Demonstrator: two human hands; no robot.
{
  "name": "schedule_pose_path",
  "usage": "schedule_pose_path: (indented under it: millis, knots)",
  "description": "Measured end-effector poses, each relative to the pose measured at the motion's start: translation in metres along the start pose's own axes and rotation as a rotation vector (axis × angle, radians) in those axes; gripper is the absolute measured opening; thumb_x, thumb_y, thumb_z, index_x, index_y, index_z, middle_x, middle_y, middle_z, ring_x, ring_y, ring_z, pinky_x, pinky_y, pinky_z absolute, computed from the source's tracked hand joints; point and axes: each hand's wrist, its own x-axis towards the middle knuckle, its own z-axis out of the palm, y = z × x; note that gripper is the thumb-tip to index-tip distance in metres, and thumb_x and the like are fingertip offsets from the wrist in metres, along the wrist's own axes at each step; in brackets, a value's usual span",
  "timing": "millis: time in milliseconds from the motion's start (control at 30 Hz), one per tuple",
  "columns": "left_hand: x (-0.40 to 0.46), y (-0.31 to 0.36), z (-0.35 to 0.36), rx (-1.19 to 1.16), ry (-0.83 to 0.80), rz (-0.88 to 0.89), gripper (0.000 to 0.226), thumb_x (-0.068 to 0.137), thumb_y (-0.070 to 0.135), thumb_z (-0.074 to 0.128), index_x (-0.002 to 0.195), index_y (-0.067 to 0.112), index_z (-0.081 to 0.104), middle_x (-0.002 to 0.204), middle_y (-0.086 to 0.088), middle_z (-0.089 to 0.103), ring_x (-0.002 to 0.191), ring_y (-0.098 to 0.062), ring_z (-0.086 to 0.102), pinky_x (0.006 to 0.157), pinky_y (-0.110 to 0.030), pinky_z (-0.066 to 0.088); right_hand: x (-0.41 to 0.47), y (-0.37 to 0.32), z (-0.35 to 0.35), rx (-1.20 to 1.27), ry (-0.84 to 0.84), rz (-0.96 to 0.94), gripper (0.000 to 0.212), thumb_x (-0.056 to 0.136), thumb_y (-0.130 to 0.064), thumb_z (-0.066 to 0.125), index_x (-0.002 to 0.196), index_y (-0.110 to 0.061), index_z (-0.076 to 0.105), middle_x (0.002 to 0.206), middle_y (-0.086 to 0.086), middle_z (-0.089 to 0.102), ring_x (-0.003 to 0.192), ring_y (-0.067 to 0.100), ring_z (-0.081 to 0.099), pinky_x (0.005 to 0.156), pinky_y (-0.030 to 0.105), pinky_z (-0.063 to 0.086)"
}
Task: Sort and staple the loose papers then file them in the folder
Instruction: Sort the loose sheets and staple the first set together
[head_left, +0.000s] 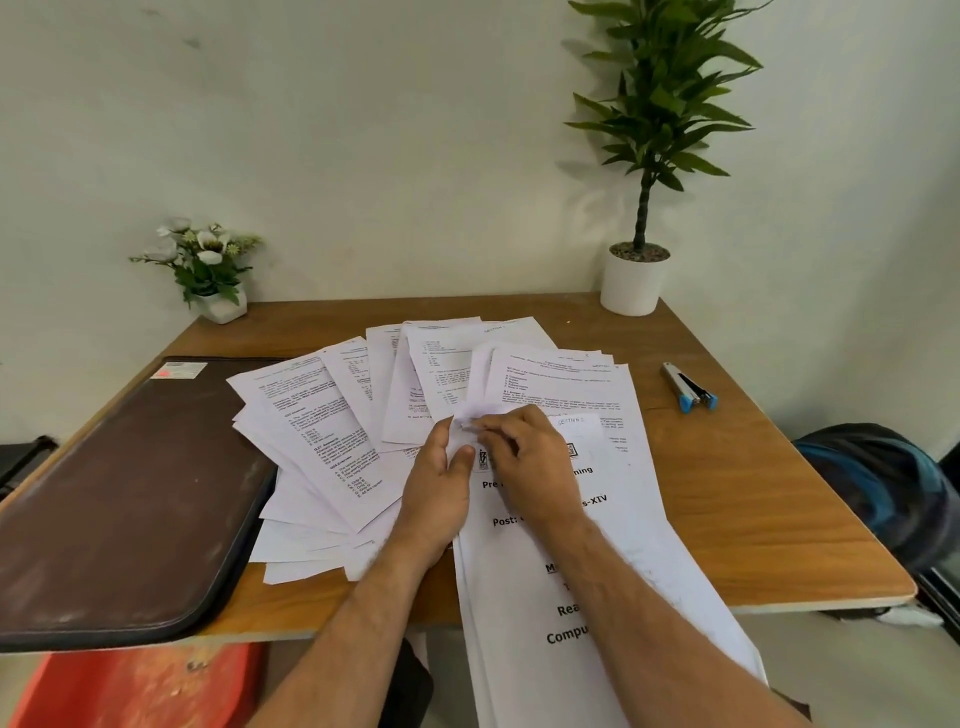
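Head view: "Post:", "s-XIV" on cover sheet (597, 561) under hands (488, 467).

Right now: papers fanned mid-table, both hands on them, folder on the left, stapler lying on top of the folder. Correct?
Not quite. The head view shows the stapler on the bare table, right of the papers, away from the folder. Both the left hand and right hand are on the papers.

Printed white papers (332, 431) fanned flat left of and beyond fingers; closed brown folder (130, 499) far left; blue-tipped stapler (689, 387) well right.
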Motion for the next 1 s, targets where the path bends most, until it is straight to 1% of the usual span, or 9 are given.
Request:
schedule_pose_path:
  millis: [200, 433, 500, 567, 700, 800, 867, 933, 1000]
  knots:
    - [0.000, -0.001, 0.004, 0.019, -0.007, 0.003, 0.043, 0.106, 0.015, 0.048, 0.145, 0.033, 0.048, 0.136, 0.009, 0.062, 0.126, -0.012, 0.058, 0.110, -0.044, 0.047, 0.000, 0.001, -0.002, 0.017, 0.006, 0.016, 0.018, 0.095, -0.016, 0.064, 0.109, -0.021, 0.075, 0.103, -0.010, 0.060, 0.098, 0.002, 0.059, 0.089, 0.015, 0.047]
    - [-0.001, 0.001, 0.003, -0.008, 0.041, 0.012, 0.032, 0.104, 0.022, 0.050, 0.133, 0.033, 0.057, 0.120, 0.009, 0.070, 0.112, -0.011, 0.066, 0.102, -0.045, 0.053, 0.007, -0.003, -0.002, 0.043, 0.034, 0.038, 0.017, 0.094, -0.013, 0.063, 0.107, -0.020, 0.073, 0.101, -0.013, 0.057, 0.090, -0.006, 0.053, 0.082, 0.002, 0.036]
    - [-0.001, 0.000, 0.002, 0.005, 0.036, 0.010, 0.035, 0.102, 0.029, 0.050, 0.137, 0.033, 0.055, 0.126, 0.010, 0.068, 0.118, -0.012, 0.064, 0.105, -0.046, 0.051, 0.013, -0.006, -0.002, 0.058, 0.036, 0.045, 0.018, 0.094, -0.013, 0.064, 0.108, -0.021, 0.073, 0.102, -0.011, 0.058, 0.090, -0.003, 0.055, 0.084, 0.005, 0.040]
    - [-0.003, -0.003, 0.002, 0.015, 0.027, -0.008, 0.039, 0.103, 0.030, 0.049, 0.142, 0.033, 0.051, 0.132, 0.011, 0.065, 0.123, -0.010, 0.061, 0.108, -0.045, 0.049, 0.015, -0.007, 0.000, 0.044, 0.004, 0.047, 0.021, 0.094, -0.014, 0.064, 0.111, -0.021, 0.073, 0.106, -0.007, 0.059, 0.095, 0.005, 0.058, 0.089, 0.016, 0.046]
    - [-0.006, -0.005, 0.001, 0.020, 0.040, -0.010, 0.037, 0.105, 0.026, 0.049, 0.141, 0.031, 0.053, 0.130, 0.011, 0.065, 0.121, -0.008, 0.061, 0.106, -0.040, 0.051, 0.009, -0.006, 0.003, 0.000, -0.048, 0.052, 0.028, 0.097, -0.016, 0.061, 0.123, -0.020, 0.068, 0.115, -0.003, 0.057, 0.104, 0.014, 0.059, 0.098, 0.030, 0.049]
    - [-0.008, -0.002, 0.004, 0.041, 0.050, 0.022, 0.032, 0.105, 0.022, 0.051, 0.135, 0.032, 0.056, 0.125, 0.016, 0.066, 0.116, -0.002, 0.062, 0.095, -0.018, 0.051, 0.010, -0.004, -0.001, -0.035, -0.060, 0.042, 0.034, 0.098, -0.018, 0.059, 0.132, -0.023, 0.063, 0.127, -0.004, 0.049, 0.103, 0.015, 0.059, 0.096, 0.028, 0.050]
    - [-0.008, 0.000, 0.004, 0.071, 0.046, 0.036, 0.030, 0.105, 0.019, 0.052, 0.132, 0.031, 0.056, 0.122, 0.016, 0.066, 0.113, -0.001, 0.062, 0.086, -0.007, 0.047, 0.013, -0.003, -0.003, -0.052, -0.087, 0.037, 0.032, 0.098, -0.017, 0.058, 0.129, -0.022, 0.065, 0.131, -0.005, 0.049, 0.102, 0.013, 0.060, 0.094, 0.027, 0.050]
    - [-0.007, -0.002, 0.003, 0.114, 0.045, 0.051, 0.029, 0.105, 0.018, 0.052, 0.132, 0.028, 0.056, 0.123, 0.013, 0.066, 0.114, -0.003, 0.061, 0.089, -0.007, 0.046, 0.013, -0.002, -0.005, -0.066, -0.124, 0.029, 0.028, 0.097, -0.015, 0.058, 0.123, -0.022, 0.067, 0.127, -0.006, 0.055, 0.104, 0.010, 0.059, 0.094, 0.026, 0.050]
    - [-0.007, -0.005, 0.003, 0.140, 0.041, 0.058, 0.029, 0.105, 0.018, 0.052, 0.133, 0.025, 0.057, 0.125, 0.010, 0.066, 0.116, -0.008, 0.061, 0.098, -0.020, 0.049, 0.012, 0.000, -0.007, -0.083, -0.133, 0.029, 0.023, 0.096, -0.014, 0.057, 0.116, -0.021, 0.068, 0.118, -0.007, 0.060, 0.104, 0.010, 0.059, 0.090, 0.024, 0.048]
